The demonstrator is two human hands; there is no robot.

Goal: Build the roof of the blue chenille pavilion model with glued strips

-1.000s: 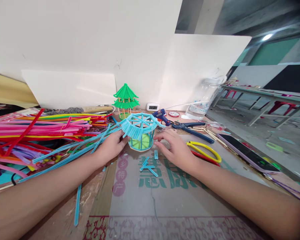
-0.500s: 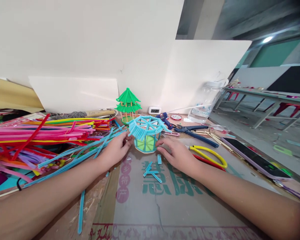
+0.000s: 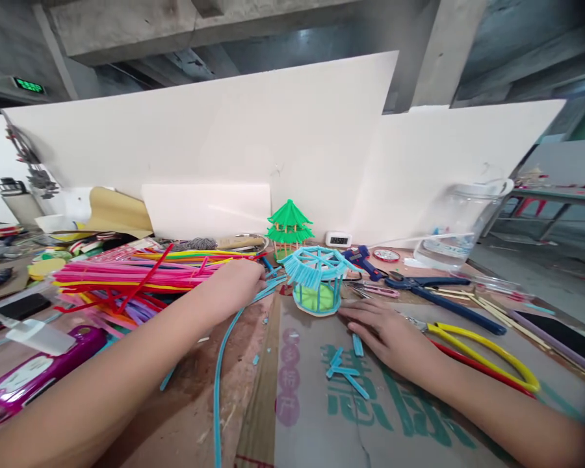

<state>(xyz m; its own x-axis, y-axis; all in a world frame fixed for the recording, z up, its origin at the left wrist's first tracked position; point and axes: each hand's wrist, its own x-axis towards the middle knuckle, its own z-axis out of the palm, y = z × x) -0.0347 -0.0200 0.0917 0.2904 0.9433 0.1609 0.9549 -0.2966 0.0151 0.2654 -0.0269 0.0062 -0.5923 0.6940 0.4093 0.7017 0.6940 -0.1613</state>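
Observation:
My left hand (image 3: 238,283) is curled closed at the edge of a pile of coloured pipe cleaners (image 3: 136,276). Its fingertips pinch a long blue pipe cleaner (image 3: 219,364) that curves down toward me. My right hand (image 3: 390,331) lies flat and open on the printed cardboard sheet (image 3: 419,416), its fingertips just short of the base of a small blue pipe-cleaner pavilion (image 3: 316,279) with a green floor. Short cut blue pieces (image 3: 346,374) lie beside my right wrist.
A green pavilion model (image 3: 289,227) stands behind the blue one. Yellow-handled pliers (image 3: 487,357), blue-handled cutters (image 3: 439,289), a blue glue gun (image 3: 361,260), a small clock (image 3: 338,240), a clear jar (image 3: 458,224) and a phone (image 3: 565,335) lie to the right. White boards (image 3: 283,143) back the table.
My left hand left the blue pavilion and moved left to the pipe cleaners, closing on a blue one. My right hand lowered flat onto the cardboard. The view tilted up and left.

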